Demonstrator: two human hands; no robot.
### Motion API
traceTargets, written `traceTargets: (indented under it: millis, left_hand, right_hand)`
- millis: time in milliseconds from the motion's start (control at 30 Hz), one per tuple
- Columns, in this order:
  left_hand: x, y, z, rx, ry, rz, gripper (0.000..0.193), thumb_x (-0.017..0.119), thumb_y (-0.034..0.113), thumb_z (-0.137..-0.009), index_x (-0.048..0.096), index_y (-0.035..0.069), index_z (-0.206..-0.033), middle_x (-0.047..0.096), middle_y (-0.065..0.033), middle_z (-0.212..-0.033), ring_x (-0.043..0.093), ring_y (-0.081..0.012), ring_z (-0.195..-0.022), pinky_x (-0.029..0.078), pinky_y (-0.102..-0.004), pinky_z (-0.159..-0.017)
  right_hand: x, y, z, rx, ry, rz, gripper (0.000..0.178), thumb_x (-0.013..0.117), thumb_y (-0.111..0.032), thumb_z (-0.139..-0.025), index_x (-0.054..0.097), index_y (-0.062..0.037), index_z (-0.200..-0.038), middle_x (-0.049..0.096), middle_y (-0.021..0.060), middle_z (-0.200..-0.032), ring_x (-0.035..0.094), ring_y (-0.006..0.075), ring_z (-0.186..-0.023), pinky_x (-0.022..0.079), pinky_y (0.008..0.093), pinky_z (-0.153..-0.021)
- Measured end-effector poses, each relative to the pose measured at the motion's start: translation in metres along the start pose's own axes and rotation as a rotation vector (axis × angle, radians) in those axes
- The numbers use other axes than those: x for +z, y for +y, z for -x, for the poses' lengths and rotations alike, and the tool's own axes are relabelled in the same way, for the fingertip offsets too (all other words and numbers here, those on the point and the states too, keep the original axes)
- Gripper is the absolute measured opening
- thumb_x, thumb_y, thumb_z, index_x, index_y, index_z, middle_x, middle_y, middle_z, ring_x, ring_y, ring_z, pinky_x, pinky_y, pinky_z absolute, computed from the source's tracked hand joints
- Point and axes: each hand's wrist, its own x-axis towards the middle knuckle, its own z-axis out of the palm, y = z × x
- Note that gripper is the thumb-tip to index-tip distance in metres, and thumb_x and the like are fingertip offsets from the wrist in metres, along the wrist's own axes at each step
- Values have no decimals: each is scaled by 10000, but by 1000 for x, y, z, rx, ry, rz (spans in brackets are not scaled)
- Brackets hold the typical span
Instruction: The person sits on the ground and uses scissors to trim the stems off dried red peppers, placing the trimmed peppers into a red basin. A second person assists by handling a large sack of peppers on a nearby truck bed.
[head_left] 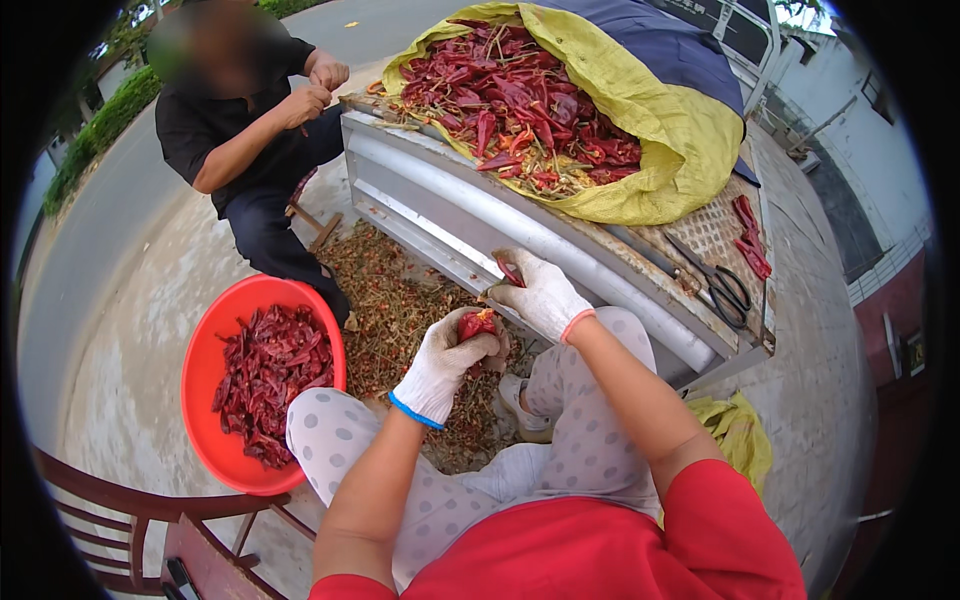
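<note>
My left hand (447, 366), in a white work glove with a blue cuff, is closed around a dried red chili pepper (478, 323), its torn pale end facing up. Close by on the right, my right hand (541, 296) wears a matching glove with a pinkish-red cuff. Its fingers pinch a dark red piece of chili pepper (510, 271). Both hands are above my lap, beside the metal truck bed. A yellow woven sack (690, 140) lies open on the bed, full of dried red chili peppers (520, 95) with stems.
An orange-red basin (205, 390) of chili peppers (275, 370) stands at my left. Black-handled scissors (728, 295) and loose peppers (748, 238) lie on the bed's edge (620, 290). Stem scraps (385, 290) cover the ground. Another person (250, 140) sits at far left. A wooden chair (130, 510) is at lower left.
</note>
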Motion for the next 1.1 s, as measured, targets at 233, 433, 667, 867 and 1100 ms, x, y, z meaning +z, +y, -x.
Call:
traceTargets:
  millis: [233,433,667,867,1100]
  left_hand:
    - [-5,5,0,47,55,132,243,667,-2,-772,578,4,-998,629,-121,-859,653,-232,-712,599,-406,-714]
    - [-14,-8,-5,-62,-28,207,248,694,35,-796,573,14,-1012,592,-89,-819,596,-195,-684,593,-435,-704]
    - [-13,-14,-8,-15,90,197,253,684,28,-801,566,31,-1025,594,-82,-834,604,-197,-707,588,-420,-705]
    - [-3,-16,-13,204,199,96,431,700,-50,-735,568,25,-1138,611,-72,-870,626,-193,-744,576,-357,-751]
    - [-4,-19,-13,243,291,-150,700,878,-10,-620,551,5,-1238,660,-74,-1109,642,-161,-998,554,-317,-891]
  right_hand:
    - [-13,-8,7,553,-211,-735,310,552,-352,-967,641,-61,-1028,632,54,-812,573,140,-688,461,283,-607]
    - [-16,-11,7,319,-57,-518,358,465,-366,-1018,651,-65,-1070,634,46,-879,566,133,-750,460,282,-630]
    - [-14,-1,11,525,-2,-1515,214,587,-245,-999,625,-51,-1079,639,24,-762,611,98,-564,540,224,-505]
    - [25,3,40,584,-144,-1911,188,643,-199,-955,642,-52,-1073,677,74,-882,661,172,-659,585,297,-561]
    - [59,-10,65,676,-62,-1839,179,606,-168,-972,617,-63,-1115,673,69,-1017,676,181,-828,608,340,-737]
